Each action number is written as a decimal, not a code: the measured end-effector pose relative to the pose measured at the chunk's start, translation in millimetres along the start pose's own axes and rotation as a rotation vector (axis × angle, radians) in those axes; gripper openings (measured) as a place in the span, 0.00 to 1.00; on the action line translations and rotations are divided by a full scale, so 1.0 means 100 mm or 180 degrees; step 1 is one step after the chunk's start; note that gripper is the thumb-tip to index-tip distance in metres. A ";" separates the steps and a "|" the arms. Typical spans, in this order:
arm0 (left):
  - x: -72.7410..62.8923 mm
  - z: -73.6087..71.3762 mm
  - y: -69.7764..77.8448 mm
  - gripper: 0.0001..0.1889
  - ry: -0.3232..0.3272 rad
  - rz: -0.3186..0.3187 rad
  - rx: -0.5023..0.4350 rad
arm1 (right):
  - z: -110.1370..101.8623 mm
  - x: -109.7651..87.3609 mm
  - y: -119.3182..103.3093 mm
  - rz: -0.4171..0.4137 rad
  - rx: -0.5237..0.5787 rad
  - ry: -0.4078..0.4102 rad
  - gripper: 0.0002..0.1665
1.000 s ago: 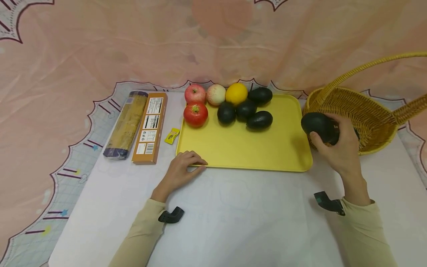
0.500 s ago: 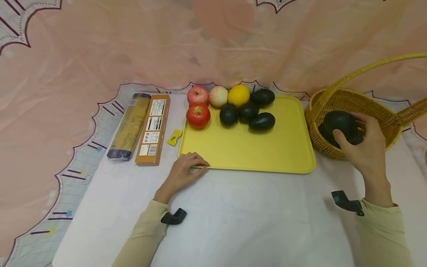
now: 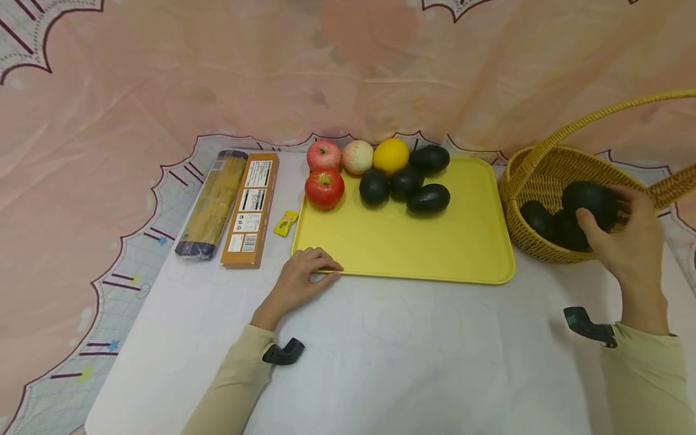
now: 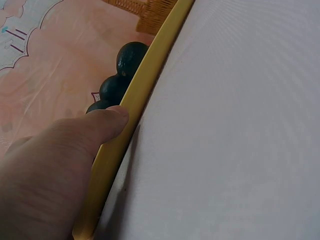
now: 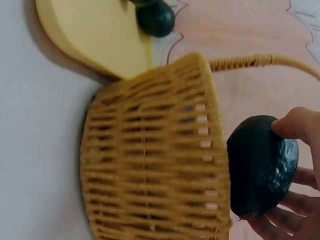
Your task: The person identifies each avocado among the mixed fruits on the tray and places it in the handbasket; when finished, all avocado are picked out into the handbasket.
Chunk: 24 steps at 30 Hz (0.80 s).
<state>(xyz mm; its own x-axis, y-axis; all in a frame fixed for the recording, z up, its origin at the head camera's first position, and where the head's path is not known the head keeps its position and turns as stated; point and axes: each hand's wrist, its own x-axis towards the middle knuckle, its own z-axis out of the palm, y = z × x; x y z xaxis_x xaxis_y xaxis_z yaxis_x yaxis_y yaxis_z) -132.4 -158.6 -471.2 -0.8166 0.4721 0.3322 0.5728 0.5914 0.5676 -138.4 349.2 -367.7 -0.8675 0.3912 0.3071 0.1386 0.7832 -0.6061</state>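
Observation:
A dark green avocado (image 3: 589, 202) is in my right hand (image 3: 625, 241), low over the wicker basket (image 3: 516, 232). In the right wrist view, the thumb lies on top of that avocado (image 5: 260, 167) and the fingers curl under its far side, just beyond the basket's rim. More dark avocados (image 3: 537, 219) lie inside the basket, partly covered by the held one. My left hand (image 3: 299, 278) holds the near left rim of the yellow tray (image 3: 424, 254). In the left wrist view its thumb (image 4: 107, 122) lies against the rim; its other fingers are largely hidden there.
On the tray's back left sit a pink apple (image 3: 324, 156), a red pomegranate (image 3: 324, 189), a pale round fruit (image 3: 357, 157), a yellow fruit (image 3: 391, 156) and several avocados (image 3: 428, 199). Left of it lie a small yellow packet (image 3: 286, 223), an orange box (image 3: 250, 211) and a wrapped noodle pack (image 3: 212, 205).
My right hand has carried the avocado rightward from the tray's right edge and the basket's left rim to over the basket's inside, uncovering avocados there. My left hand keeps its place on the tray.

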 end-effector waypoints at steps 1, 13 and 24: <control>0.00 0.00 0.00 0.06 -0.0003 -0.0002 0.0005 | -0.02 0.01 0.02 0.0029 -0.0028 -0.0022 0.35; 0.01 -0.01 0.00 0.06 -0.0026 -0.0042 -0.0027 | -0.13 0.14 0.18 0.0153 -0.0363 -0.0068 0.36; 0.00 -0.01 0.00 0.06 -0.0015 -0.0036 0.0012 | -0.15 0.24 0.30 0.0054 -0.0547 -0.0240 0.36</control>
<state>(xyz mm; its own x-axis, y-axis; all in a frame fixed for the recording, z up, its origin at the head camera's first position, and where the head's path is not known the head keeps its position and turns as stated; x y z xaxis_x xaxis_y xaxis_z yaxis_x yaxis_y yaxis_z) -132.7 -158.7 -470.6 -0.8227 0.4685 0.3221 0.5638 0.5992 0.5685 -148.1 389.3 -367.2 -0.8969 0.3728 0.2380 0.2274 0.8503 -0.4746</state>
